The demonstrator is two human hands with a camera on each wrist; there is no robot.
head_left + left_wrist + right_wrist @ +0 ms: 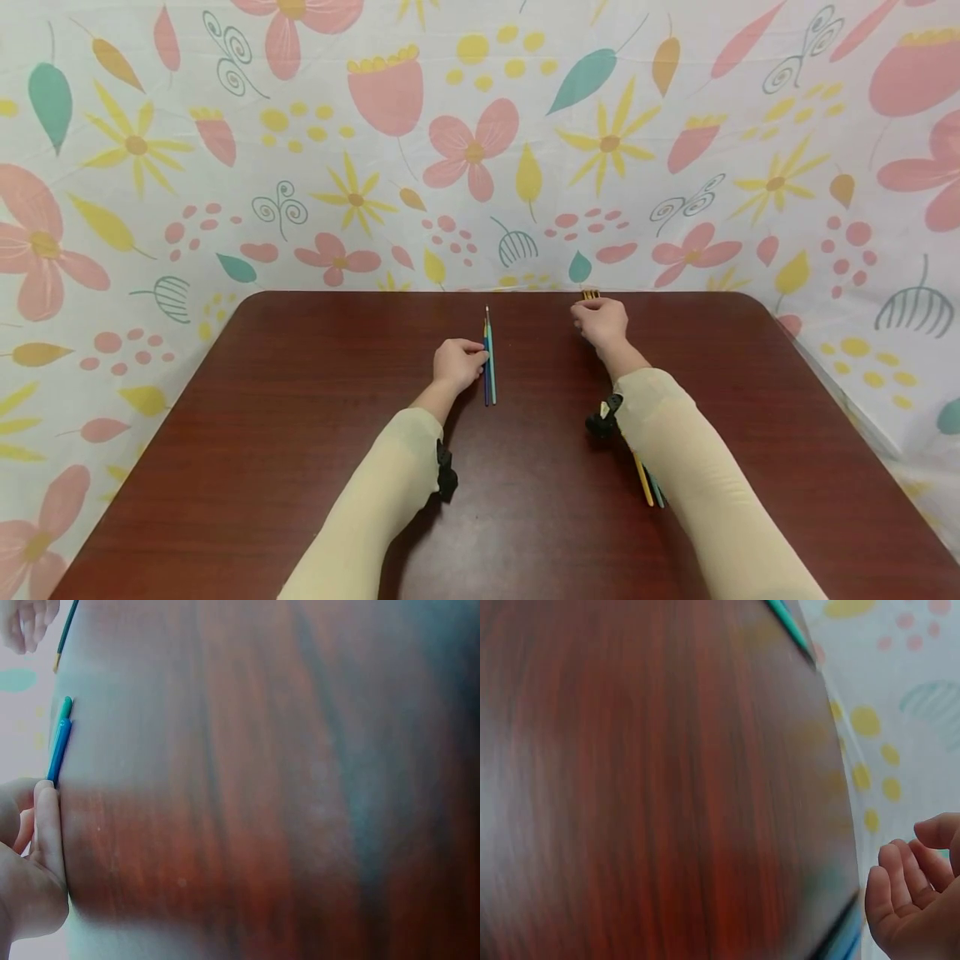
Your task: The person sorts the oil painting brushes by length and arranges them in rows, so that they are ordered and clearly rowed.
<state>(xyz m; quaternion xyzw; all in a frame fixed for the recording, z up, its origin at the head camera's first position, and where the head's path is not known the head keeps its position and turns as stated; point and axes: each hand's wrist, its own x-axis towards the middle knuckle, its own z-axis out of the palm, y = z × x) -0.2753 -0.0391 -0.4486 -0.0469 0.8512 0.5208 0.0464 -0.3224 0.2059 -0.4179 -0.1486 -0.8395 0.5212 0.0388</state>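
Observation:
In the head view my left hand pinches a dark blue paintbrush between thumb and fingers. A light blue paintbrush lies right beside it. The blue handle sticks out past my left fingers in the left wrist view, overlapping a green handle. My right hand is near the table's back edge, over some gold-coloured ends. Its fingers hang loosely curled in the right wrist view, the thumb apart; blurred dark and blue handles lie close by.
Yellow and teal handles show partly from under the right forearm. The brown table meets a flower-patterned cloth at its back edge. In the left wrist view, a dark brush with a gold end lies near the right hand.

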